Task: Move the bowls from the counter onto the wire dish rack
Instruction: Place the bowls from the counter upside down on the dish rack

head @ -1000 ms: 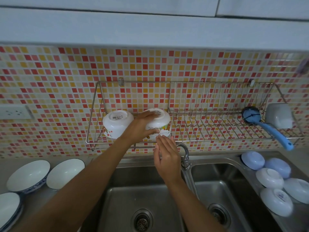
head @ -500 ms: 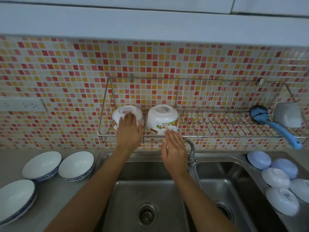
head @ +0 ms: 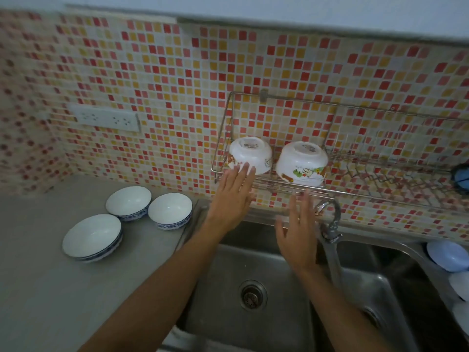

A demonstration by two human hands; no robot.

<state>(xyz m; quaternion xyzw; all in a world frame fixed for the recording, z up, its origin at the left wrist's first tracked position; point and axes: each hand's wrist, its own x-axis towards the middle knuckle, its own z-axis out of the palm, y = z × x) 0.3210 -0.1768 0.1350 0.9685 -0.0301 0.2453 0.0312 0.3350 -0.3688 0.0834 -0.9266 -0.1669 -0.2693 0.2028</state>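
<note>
Two white bowls with cartoon prints sit upside down at the left end of the wire dish rack: the left bowl and the right bowl. My left hand is open, fingers spread, its fingertips just in front of the left bowl's rim. My right hand is open below the rack's front wire, holding nothing. On the grey counter at the left stand three upright white bowls with blue patterned outsides: a near one, a back one and one closest to the sink.
A double steel sink lies below my arms, with a tap beside my right hand. Pale blue and white bowls lie upside down at the right edge. A blue brush head rests on the rack's right part. A wall socket is at the left.
My left hand has let go of the left bowl and drawn back slightly. My right hand has dropped lower, away from the right bowl. The view has swung left.
</note>
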